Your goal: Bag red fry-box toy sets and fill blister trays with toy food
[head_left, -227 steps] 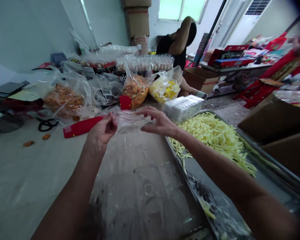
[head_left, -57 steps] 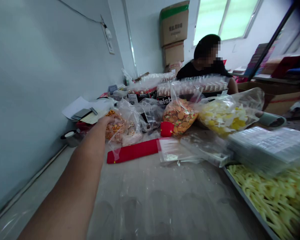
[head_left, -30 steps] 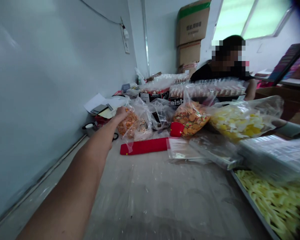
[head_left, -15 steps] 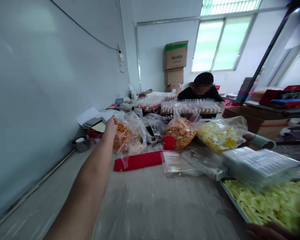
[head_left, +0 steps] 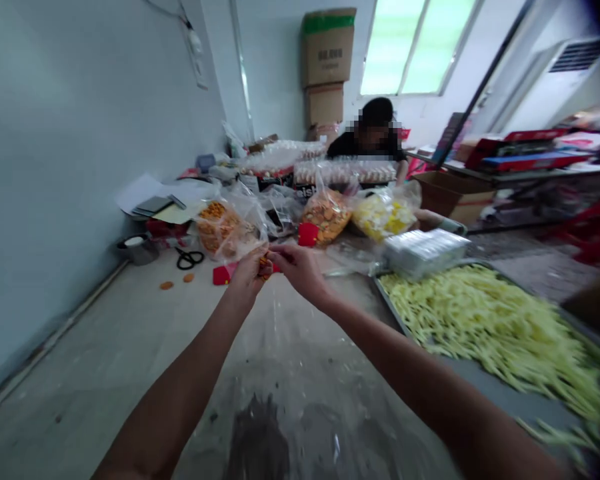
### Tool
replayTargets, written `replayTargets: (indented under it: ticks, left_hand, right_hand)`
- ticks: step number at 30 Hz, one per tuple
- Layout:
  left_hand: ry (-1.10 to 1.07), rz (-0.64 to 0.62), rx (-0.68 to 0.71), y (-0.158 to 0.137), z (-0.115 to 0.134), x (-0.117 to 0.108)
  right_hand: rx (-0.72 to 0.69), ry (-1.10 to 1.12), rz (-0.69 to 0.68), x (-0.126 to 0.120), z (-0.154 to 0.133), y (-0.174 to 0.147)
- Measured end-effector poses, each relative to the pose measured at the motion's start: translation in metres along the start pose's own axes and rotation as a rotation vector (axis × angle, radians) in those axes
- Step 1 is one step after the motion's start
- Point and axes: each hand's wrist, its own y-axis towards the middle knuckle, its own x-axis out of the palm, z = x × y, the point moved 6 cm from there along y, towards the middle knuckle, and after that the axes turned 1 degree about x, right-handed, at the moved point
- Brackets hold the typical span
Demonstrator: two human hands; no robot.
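My left hand (head_left: 250, 272) is closed around a few small orange-brown snack pieces (head_left: 265, 265) over the middle of the table. Beside it, my right hand (head_left: 300, 267) has thumb and fingers pinched together at those pieces; what lies between its fingertips is too small to make out. Just behind the hands stands a clear bag of orange snacks (head_left: 217, 227). A red strip (head_left: 223, 274) lies on the table, partly hidden by my hands. Black-handled scissors (head_left: 189, 259) and two round brown crackers (head_left: 188, 277) lie to the left.
At the right is a tray (head_left: 395, 310) of pale yellow strips, with a stack of clear plastic packs (head_left: 425, 250) at its back edge. Bags of round crackers (head_left: 327, 217) and yellow pieces (head_left: 387, 217) stand behind. A roll of tape (head_left: 139, 248) sits near the wall. A person (head_left: 375, 133) works across the table.
My left hand has come back from the bag of orange snacks with pieces in it. My right hand has moved from the tray to meet it. The view has shifted right and down.
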Motion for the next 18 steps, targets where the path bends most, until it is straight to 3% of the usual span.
replayTargets:
  ticks: [4, 7, 9, 11, 13, 16, 18]
  left_hand:
    - [-0.044, 0.003, -0.08, -0.034, -0.061, 0.026]
    - [-0.041, -0.006, -0.159, -0.042, -0.096, 0.053]
    - [-0.035, -0.028, -0.219, -0.042, -0.112, 0.072]
    - [-0.034, -0.045, -0.277, -0.039, -0.12, 0.086]
    - [-0.04, -0.047, -0.324, -0.035, -0.12, 0.089]
    - [-0.042, -0.035, -0.352, -0.032, -0.112, 0.076]
    - [-0.034, -0.027, -0.346, -0.031, -0.107, 0.061]
  right_hand:
    - [0.127, -0.08, -0.09, -0.014, 0.024, -0.044]
    - [0.132, -0.09, -0.129, -0.041, 0.023, -0.062]
    - [0.219, -0.012, -0.18, -0.064, 0.027, -0.066]
    - [0.376, 0.114, -0.183, -0.094, 0.038, -0.068]
    - [0.53, 0.24, -0.101, -0.13, 0.054, -0.074]
    - [0.671, 0.347, 0.049, -0.176, 0.086, -0.095]
    - [0.764, 0.375, 0.106, -0.19, 0.11, -0.116]
